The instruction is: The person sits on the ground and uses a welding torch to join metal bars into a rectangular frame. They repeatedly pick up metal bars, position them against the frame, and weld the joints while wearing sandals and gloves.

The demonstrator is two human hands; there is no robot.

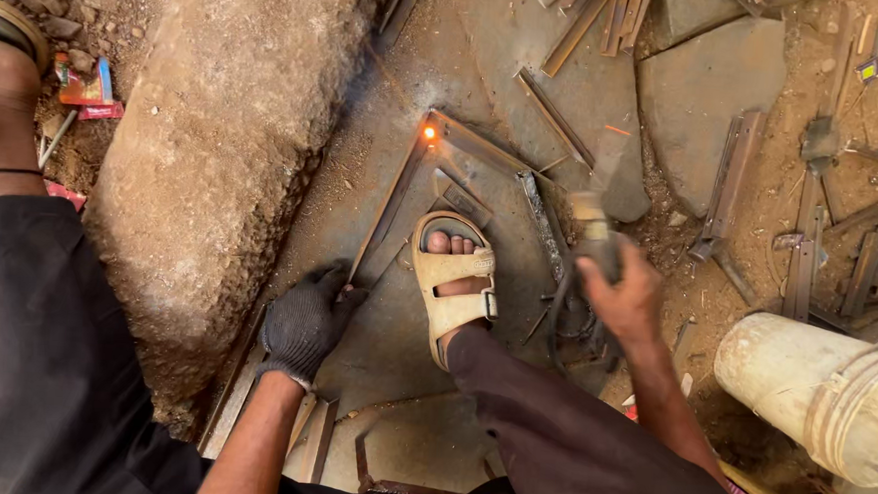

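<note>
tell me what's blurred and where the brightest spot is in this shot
Head view: the right hand and the tool it grips are motion-smeared; the gloved left hand on the metal frame and the sandalled foot look sharp. The brightest spot is the orange glow at the frame's corner; daylight is warm, shadows soft.

Black knit glove (305, 320), tan sandal (454, 283), orange glowing weld spot (429, 132), cream bucket (832, 393).

You see warm, even daylight with soft shadows; your right hand (622, 297) is motion-blurred, one orange glowing spot (429, 132) flares.
</note>
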